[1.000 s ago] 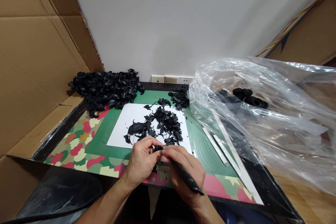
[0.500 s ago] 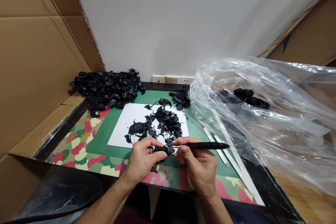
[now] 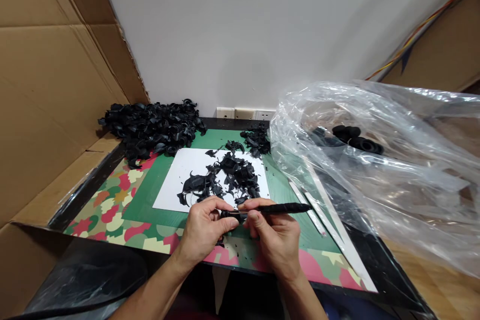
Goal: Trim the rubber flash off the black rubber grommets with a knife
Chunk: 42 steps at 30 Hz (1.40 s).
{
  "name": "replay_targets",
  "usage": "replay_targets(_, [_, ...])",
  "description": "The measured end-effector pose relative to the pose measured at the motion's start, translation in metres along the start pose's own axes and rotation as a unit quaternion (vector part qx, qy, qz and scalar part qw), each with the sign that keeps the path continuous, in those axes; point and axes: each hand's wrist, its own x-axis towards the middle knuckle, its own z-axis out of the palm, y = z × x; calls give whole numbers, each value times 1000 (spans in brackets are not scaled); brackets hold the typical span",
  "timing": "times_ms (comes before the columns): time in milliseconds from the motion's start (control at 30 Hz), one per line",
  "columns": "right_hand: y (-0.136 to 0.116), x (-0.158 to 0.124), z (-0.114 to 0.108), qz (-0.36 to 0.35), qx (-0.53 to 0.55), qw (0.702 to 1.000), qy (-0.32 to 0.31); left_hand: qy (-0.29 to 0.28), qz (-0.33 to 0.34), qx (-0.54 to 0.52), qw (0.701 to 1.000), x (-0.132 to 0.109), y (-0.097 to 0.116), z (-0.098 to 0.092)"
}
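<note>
Between the thumb and fingers of my left hand [image 3: 207,222] is a small black rubbery part [image 3: 226,214], mostly covered by the fingers. My right hand [image 3: 276,235] grips a thin-bladed tool with a black wrapped handle [image 3: 287,208], which looks like a craft knife. Its narrow metal blade [image 3: 240,212] points left and meets the black part. Just beyond both hands, black scraps and ribbed pieces [image 3: 240,172] lie scattered over a white sheet [image 3: 170,187] on a green mat [image 3: 144,200].
A large heap of black trimmings [image 3: 153,127] lies at the back left beside a cardboard wall [image 3: 56,75]. Clear plastic bags [image 3: 375,175] with round black parts [image 3: 363,145] inside cover the right side. White strips [image 3: 325,230] lie right of my right hand. Wall sockets [image 3: 244,114] sit behind.
My right hand has moved left with the knife, bringing the blade further across the black part toward my left fingers. My left hand has stayed nearly still.
</note>
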Motion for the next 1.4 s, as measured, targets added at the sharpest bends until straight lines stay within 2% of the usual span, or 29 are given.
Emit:
replay_targets(133, [-1,1,1,-2,0,1000,1,-4,-1,7,1000,0,0,-1])
replay_targets(233, [0,2,4,12,16,1000,14,-5,28,23,999,0,-4,-1])
replay_targets(333, [3,4,8,83,84,992,34,24,123,72,989,-1,-10,0])
replay_targets(433, [7,1,11,180,176,968,6,46,190,121,973,0,-15,0])
replay_targets(500, [7,-4,11,232,208,949,-39,56,174,128,975,2,-16,-1])
replay_targets(567, [6,-7,9,255,219,940,-63,58,123,104,985,5,-14,-3])
replay_targets(700, [-1,-1,-1,222,223,949,-31,23,-1,32,999,8,-9,-6])
replay_targets(767, [-2,4,-4,199,219,955,-13,22,-26,17,999,8,-8,-6])
replay_targets(1033, [7,4,4,132,173,974,58,22,-10,-4,1000,6,-12,-7])
replay_targets(1300, [5,2,9,87,92,991,33,39,29,32,998,5,-10,-6])
replay_targets(1400, [3,2,7,84,93,991,45,46,46,35,997,7,-10,-6])
